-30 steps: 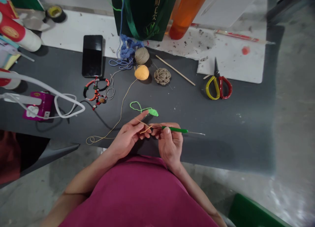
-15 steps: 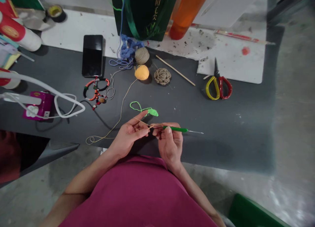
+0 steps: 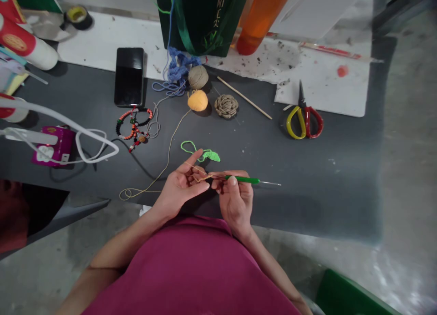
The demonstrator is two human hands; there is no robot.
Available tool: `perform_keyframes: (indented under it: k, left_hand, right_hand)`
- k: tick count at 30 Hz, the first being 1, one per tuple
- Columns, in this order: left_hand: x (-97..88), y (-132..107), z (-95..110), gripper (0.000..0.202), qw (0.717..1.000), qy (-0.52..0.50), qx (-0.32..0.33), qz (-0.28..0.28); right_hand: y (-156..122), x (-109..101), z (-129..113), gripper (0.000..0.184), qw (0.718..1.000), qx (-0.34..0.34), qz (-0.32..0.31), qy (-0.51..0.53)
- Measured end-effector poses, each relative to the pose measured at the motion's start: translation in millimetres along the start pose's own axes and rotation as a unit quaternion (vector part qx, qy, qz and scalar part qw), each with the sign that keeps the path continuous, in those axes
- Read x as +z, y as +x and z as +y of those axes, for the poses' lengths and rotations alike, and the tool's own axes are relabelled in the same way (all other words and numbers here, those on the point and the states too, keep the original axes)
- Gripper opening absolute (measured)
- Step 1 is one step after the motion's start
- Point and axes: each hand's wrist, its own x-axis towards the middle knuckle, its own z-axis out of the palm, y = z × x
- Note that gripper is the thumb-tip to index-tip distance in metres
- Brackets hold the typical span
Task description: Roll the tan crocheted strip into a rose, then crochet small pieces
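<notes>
My right hand (image 3: 235, 199) grips a green-handled crochet hook (image 3: 251, 180) whose metal end points right. My left hand (image 3: 180, 185) pinches a strand of beige yarn (image 3: 170, 146) near the hook, with the index finger stretched out. The yarn trails over the dark table (image 3: 307, 178) up to a beige yarn ball (image 3: 198, 77). A small green crocheted leaf (image 3: 211, 155) with a looped tail lies just beyond my fingers.
An orange ball (image 3: 197, 100), a beige crocheted flower (image 3: 226, 106) and a wooden stick (image 3: 244, 97) lie mid-table. Scissors (image 3: 303, 119) sit to the right, a phone (image 3: 129, 76) and bead bracelets (image 3: 134, 124) to the left. A green bag (image 3: 201, 19) and orange bottle (image 3: 259, 19) stand at the back.
My left fingers have curled the yarn closer to the hook. The hook has shifted slightly left. Nothing else moved.
</notes>
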Motion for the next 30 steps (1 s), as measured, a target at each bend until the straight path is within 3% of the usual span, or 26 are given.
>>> perform_keyframes:
  k: [6,11,30]
  left_hand:
    - [4.4,-2.4,1.4,0.078,0.994,0.084,0.060,0.041]
    - [4.2,-2.0,1.5,0.075,0.991,0.108,0.070,0.045]
    - [-1.6,0.5,0.2,0.068,1.000,-0.018,0.001,-0.022]
  right_hand:
    - [-0.5,0.8,0.7,0.012,1.000,-0.004,0.002,0.006]
    - [-0.8,0.1,0.5,0.015,1.000,0.000,0.007,-0.002]
    - [-0.4,1.0,-2.4,0.014,1.000,-0.012,-0.011,0.002]
